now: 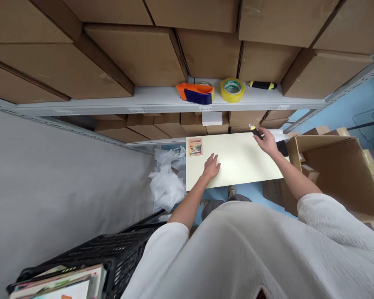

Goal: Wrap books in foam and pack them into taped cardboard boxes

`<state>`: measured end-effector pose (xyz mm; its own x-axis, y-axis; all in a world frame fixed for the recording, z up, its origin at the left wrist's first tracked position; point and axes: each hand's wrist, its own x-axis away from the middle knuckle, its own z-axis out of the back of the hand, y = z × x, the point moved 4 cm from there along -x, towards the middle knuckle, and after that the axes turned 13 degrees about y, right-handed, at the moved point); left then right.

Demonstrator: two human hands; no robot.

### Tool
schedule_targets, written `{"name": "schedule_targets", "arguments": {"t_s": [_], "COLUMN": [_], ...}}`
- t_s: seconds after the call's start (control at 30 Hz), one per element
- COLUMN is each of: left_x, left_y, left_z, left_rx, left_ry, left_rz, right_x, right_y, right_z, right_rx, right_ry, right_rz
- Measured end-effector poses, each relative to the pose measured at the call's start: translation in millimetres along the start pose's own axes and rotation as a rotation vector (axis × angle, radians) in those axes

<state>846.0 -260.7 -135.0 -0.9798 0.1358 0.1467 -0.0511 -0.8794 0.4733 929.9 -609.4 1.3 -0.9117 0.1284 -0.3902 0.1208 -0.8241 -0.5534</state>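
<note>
My left hand [211, 167] lies palm down on the pale surface [237, 160], left of its middle, fingers fanned fairly wide. My right hand [267, 143] is closed round a yellow-and-black cutter [257, 132] over the right part of the surface, its silvery tip pointing away from me and to the left; how far the blade is out is too small to tell. A small orange booklet [195, 147] with a picture on its cover lies flat in the far left corner of the surface, just beyond my left hand. A black item [281, 148] sits at the right end of the surface, partly hidden by my right forearm.

Beyond the surface and above it runs a metal shelf [156, 99] stacked with brown cartons [137, 54]. Along its front edge are an orange-and-blue tape dispenser [195, 94], a yellow tape roll [232, 99] and a second cutter [262, 85] — also black and yellow. Left of the surface, white plastic bags [166, 180] are bunched up; right of it stands a big cardboard box [336, 174], its top open. Nearer me than the surface, off to the left — a black crate [126, 259] with books [65, 286] in it.
</note>
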Motion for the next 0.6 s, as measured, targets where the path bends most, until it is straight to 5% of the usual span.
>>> {"name": "schedule_targets", "arguments": {"t_s": [0.13, 0.27, 0.6], "left_x": [11, 21, 37], "left_y": [-3, -4, 6], "left_z": [-17.9, -35.3, -58.8], "left_rx": [-0.001, -0.017, -0.015], "left_ry": [-0.019, -0.077, -0.141], "left_rz": [-0.008, -0.008, -0.019], "right_x": [74, 125, 160], "right_y": [51, 84, 117], "right_z": [-40, -61, -83], "right_rx": [0.069, 0.19, 0.344], "right_ry": [-0.136, -0.236, -0.392], "right_rz": [-0.382, -0.587, -0.531]}}
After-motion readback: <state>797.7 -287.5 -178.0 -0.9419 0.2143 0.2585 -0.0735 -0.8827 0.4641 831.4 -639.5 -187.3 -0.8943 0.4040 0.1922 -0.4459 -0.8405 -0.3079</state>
